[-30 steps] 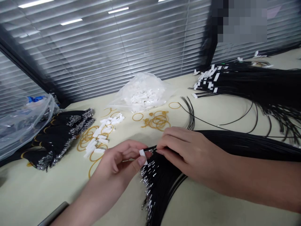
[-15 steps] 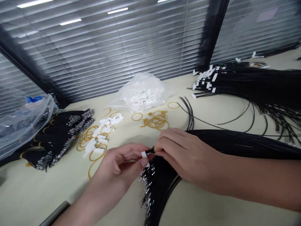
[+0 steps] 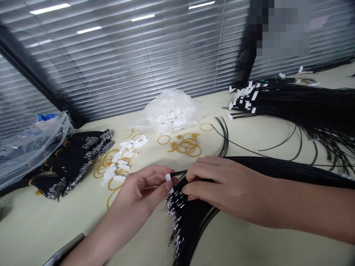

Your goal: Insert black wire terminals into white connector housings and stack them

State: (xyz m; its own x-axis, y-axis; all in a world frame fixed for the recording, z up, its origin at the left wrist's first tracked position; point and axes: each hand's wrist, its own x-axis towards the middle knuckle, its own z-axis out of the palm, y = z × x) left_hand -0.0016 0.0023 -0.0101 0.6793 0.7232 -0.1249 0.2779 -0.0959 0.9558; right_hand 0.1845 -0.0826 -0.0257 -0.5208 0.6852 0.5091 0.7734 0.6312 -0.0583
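While the left hand (image 3: 138,195) pinches the connector (image 3: 168,177), well in from the back edge of the table (image 3: 69,218), that piece's long axis crosses the wires (image 3: 179,173), which lead rightward to the right hand (image 3: 222,181), fingers curled, grip hidden.

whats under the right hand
Under the right hand lie black wires, showing above and below it, with silver-coloured tips at lower left. The stretch the hand covers cannot be seen.
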